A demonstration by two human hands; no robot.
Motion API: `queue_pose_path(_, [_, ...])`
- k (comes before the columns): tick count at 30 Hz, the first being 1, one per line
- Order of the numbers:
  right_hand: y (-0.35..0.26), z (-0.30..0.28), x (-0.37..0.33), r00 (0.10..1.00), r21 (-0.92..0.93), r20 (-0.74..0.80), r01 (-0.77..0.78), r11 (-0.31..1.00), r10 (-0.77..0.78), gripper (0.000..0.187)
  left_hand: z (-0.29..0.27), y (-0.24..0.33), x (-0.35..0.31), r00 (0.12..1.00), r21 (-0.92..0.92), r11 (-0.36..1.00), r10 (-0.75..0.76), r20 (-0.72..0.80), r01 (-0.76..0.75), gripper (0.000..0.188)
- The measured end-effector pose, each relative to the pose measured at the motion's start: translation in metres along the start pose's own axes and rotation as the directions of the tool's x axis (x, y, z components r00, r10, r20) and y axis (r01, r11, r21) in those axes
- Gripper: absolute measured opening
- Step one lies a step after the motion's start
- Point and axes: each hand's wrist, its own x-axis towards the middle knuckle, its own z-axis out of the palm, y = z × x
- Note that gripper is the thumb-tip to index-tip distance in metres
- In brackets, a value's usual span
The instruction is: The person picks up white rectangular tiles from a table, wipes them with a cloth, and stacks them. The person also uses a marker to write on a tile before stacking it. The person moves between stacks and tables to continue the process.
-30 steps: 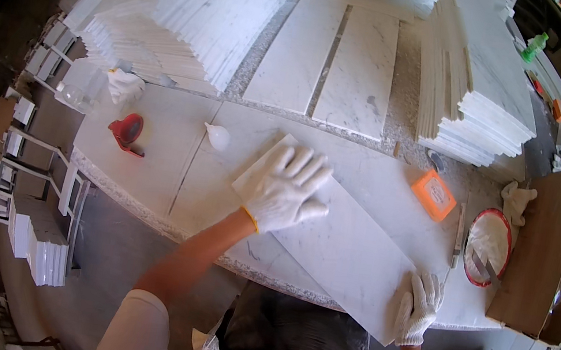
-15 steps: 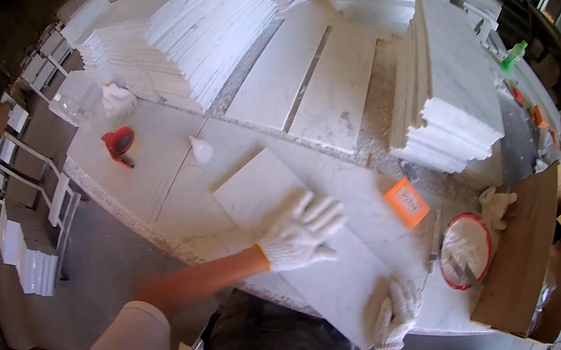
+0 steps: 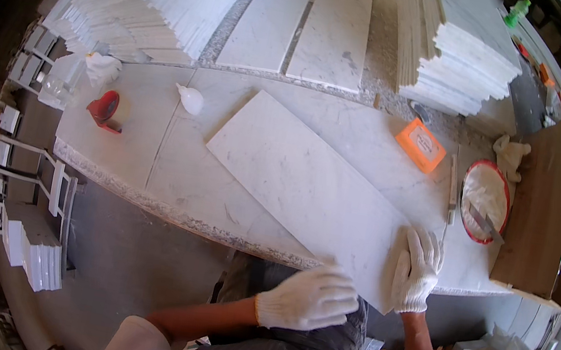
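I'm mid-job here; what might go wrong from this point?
The long rectangular white marble slab overhangs the near edge of the white stone worktop; pressing that corner might tip it. The white-gloved left hand appears close to the overhang and could bump it. A grey metal blade rests on a round red-rimmed dish; a knock might dislodge it.

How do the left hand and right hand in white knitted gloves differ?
The white-gloved left hand is before the dark-clothed lap; the white-gloved right hand rests against the right end of the white rectangular slab. The left hand's fingers point rightward, the right hand's fingers up the picture. Both are gloved.
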Motion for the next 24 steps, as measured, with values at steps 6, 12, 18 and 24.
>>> queue_pose_path(6, [-0.042,0.006,0.013,0.989,-0.246,0.142,0.082,0.966,-0.048,0.048,-0.080,-0.034,-0.044,0.816,0.392,0.786,-0.232,-0.530,0.478,0.024])
queue_pose_path(12, [-0.123,0.060,0.021,0.950,0.104,0.176,0.242,0.965,-0.257,0.062,-0.086,-0.050,-0.073,0.770,0.498,0.623,-0.292,-0.568,0.604,0.035])
queue_pose_path(18, [-0.136,0.072,0.013,0.944,0.253,0.198,0.212,0.944,-0.265,0.063,-0.069,-0.058,-0.071,0.791,0.583,0.567,-0.225,-0.569,0.581,0.036])
queue_pose_path(24, [-0.101,0.035,-0.008,0.945,0.147,0.241,0.189,0.971,-0.221,0.062,-0.066,-0.059,-0.067,0.787,0.616,0.518,-0.213,-0.579,0.594,0.033])
